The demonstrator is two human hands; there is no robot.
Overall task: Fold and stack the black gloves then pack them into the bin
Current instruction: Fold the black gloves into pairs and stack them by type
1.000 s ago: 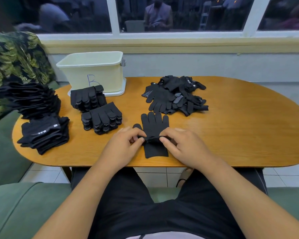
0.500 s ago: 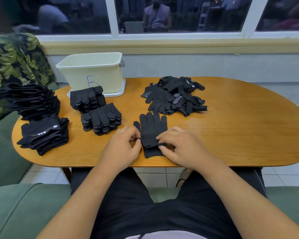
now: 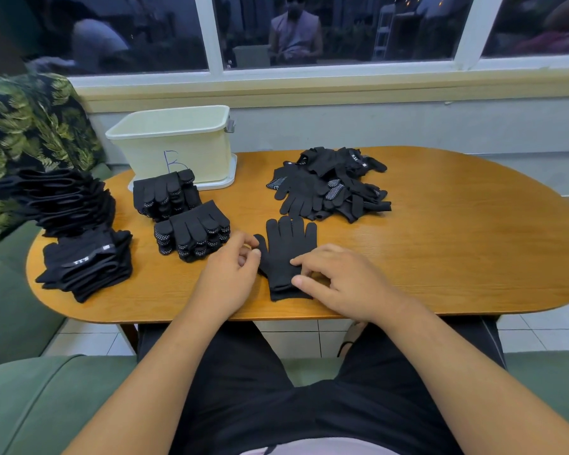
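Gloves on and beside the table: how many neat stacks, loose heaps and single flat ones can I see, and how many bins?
Neat stacks: 4
Loose heap: 1
Single glove: 1
Bin: 1
Total: 7
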